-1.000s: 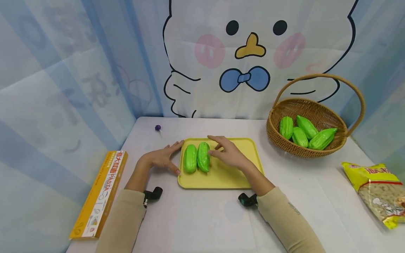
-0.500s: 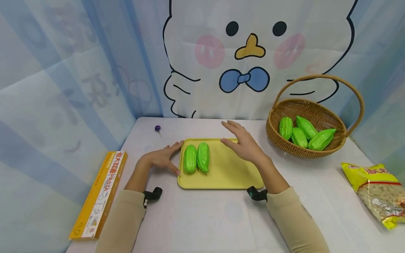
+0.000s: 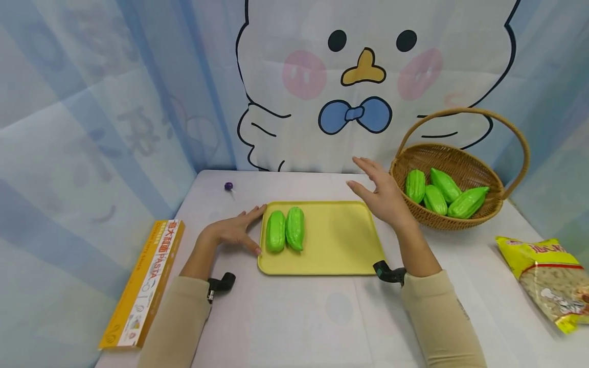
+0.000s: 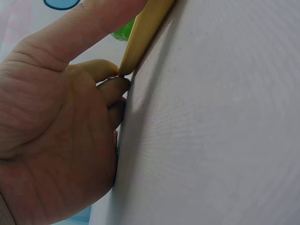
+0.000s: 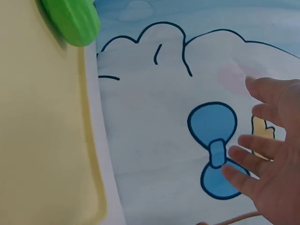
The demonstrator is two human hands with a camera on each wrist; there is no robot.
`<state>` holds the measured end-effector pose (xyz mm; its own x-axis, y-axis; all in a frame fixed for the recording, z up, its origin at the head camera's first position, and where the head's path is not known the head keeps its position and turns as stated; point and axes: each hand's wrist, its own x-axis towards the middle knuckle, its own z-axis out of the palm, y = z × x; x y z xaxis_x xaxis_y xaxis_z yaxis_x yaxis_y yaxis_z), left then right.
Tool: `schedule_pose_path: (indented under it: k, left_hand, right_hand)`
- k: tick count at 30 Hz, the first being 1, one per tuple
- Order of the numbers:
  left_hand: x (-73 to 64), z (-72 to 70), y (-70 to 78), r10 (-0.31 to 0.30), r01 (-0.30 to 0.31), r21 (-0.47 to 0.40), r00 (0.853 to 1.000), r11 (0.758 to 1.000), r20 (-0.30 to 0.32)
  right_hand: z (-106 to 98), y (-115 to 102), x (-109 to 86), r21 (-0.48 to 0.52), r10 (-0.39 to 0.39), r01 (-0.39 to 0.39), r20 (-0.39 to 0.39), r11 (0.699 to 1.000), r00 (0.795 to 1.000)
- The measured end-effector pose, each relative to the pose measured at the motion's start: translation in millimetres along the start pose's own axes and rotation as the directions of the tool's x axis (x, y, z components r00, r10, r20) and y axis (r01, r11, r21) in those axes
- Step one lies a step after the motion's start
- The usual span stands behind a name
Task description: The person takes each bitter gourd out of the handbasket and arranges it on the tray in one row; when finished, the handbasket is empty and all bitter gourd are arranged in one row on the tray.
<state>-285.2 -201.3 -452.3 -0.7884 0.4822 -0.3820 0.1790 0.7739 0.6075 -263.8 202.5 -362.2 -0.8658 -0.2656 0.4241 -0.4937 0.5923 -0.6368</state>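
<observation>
1. Because the right hand point(image 3: 384, 197) is before the basket point(image 3: 478, 166) in the head view, a part of the left basket wall is hidden. Its fingers and thumb are spread apart, in the air near the right far corner of the tray point(image 3: 340, 240).

2. Spread also, the left hand point(image 3: 235, 230) rests at the left edge of the tray, with thumb and fingers well apart. In the left wrist view the thumb is cut off by the top border, and one finger touches the tray's rim.

3. On the left part of the tray lie two gourds point(image 3: 295, 229), green, side by side. Four gourds point(image 3: 468, 203) more are in the basket; some partly cover others.

4. Each wrist view shows a green piece only, cut short; which gourd it is, I cannot tell. At the bottom of the right wrist view, a thin brown curve is hard to make out.

5. Both sleeves point(image 3: 442, 317) run out of the head view at the bottom, and the bag point(image 3: 549, 278) is cut by the right border. Its lettering is difficult to read.

6. White, with a faint fold line, the table point(image 3: 303, 317) bears also a lollipop point(image 3: 228, 186) and, at the left edge, an orange box point(image 3: 142, 283) marked "PASTA".

7. Behind the table hangs a pale blue curtain point(image 3: 313, 148) with a large white cartoon animal, whose head is cut off above.
</observation>
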Motion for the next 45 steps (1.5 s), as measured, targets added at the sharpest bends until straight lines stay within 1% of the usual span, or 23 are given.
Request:
schedule_pose_path:
  k: [4, 7, 16, 20, 24, 27, 29, 31, 37, 42, 45]
  left_hand:
    - [-1.7, 0.4, 0.9, -0.001, 0.001, -0.009, 1.0, 1.0, -0.003]
    - [-1.1, 1.0, -0.1, 0.002, -0.002, -0.017, 1.0, 1.0, -0.004]
    - [-1.2, 0.9, 0.2, -0.003, 0.003, -0.009, 1.0, 1.0, -0.007]
    - [-1.2, 0.5, 0.6, -0.006, 0.005, -0.017, 1.0, 1.0, -0.005]
    - [-2.1, -0.2, 1.7, -0.008, 0.008, -0.023, 1.0, 1.0, -0.004]
    - [-2.9, -0.5, 2.7, -0.009, 0.009, -0.025, 1.0, 1.0, -0.004]
    - [-3.0, -0.5, 3.1, -0.009, 0.009, -0.026, 1.0, 1.0, -0.003]
    - [-2.4, -0.3, 3.0, -0.005, 0.004, -0.024, 1.0, 1.0, -0.004]
    - [-1.8, -0.1, 2.4, 0.006, -0.006, -0.014, 1.0, 1.0, -0.007]
    - [-1.3, -0.2, 2.0, 0.009, -0.009, -0.011, 1.0, 1.0, -0.006]
    - [-1.7, -0.3, 2.2, 0.007, -0.007, -0.012, 1.0, 1.0, -0.005]
  right_hand:
    - [-10, 9, 2.4, -0.01, -0.009, 0.009, -0.056, 1.0, 0.998]
    - [-17, 16, 4.1, -0.021, -0.007, 0.005, -0.081, 1.0, 0.997]
    - [-40, 34, 5.7, -0.111, 0.023, -0.031, -0.074, 0.993, 0.997]
    - [-52, 45, 8.1, -0.107, 0.076, -0.084, -0.078, 0.991, 0.994]
    - [-65, 57, 10.4, -0.079, 0.15, -0.154, -0.051, 0.985, 0.987]
    - [-74, 66, 10.8, -0.088, 0.212, -0.213, -0.024, 0.973, 0.977]
    - [-79, 72, 10.4, -0.1, 0.257, -0.257, -0.014, 0.961, 0.966]
    - [-83, 77, 10.1, -0.125, 0.286, -0.284, -0.009, 0.95, 0.958]
    - [-95, 88, 11.3, -0.18, 0.325, -0.32, -0.002, 0.93, 0.946]
    - [-109, 94, 15.5, -0.223, 0.363, -0.349, 0.028, 0.91, 0.931]
    - [-117, 95, 18.7, -0.236, 0.376, -0.356, 0.048, 0.904, 0.925]
